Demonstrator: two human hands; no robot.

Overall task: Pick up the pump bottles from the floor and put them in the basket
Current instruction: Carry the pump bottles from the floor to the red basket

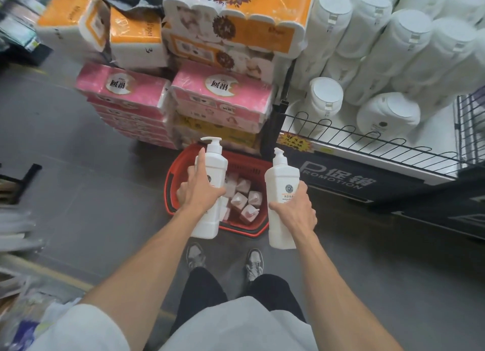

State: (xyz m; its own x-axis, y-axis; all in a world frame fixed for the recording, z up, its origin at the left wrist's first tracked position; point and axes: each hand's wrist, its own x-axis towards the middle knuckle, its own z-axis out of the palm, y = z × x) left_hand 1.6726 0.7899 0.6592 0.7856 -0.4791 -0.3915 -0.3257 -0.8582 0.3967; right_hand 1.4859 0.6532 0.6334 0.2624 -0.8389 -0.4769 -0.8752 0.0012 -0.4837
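**A:** So, in the head view, what did the hands have?

**B:** Each held one white pump bottle. The left hand (199, 190) was wrapped round the middle of the left bottle (214, 167), with one finger stretched up along its side towards the neck. The right hand (296, 206) gripped the right bottle (280, 177) round its lower half, fingers curled behind it.

**A:** Which way did the bottles point?

**B:** Both had their long axis running away from the person, pump end farthest and base nearest the shoes (195, 255). The left one leaned a little, its base swung left, and its nozzle stuck out to the left. The right one sat straighter, with its nozzle angled up and left.

**A:** And where was the basket?

**B:** The red basket (170, 177) stood on the grey floor (91, 193) just ahead of the feet. The left bottle overlapped its left half in the picture; the right bottle hung just beside its right rim. How high above it they were, I could not tell.

**A:** Anything inside?

**B:** Several small pink-topped bottles (246, 201), standing close together.

**A:** Around it?

**B:** Stacked pink tissue packs (220, 93) behind it, and white tubs (388, 114) on a wire-railed shelf (367, 143) to the right.
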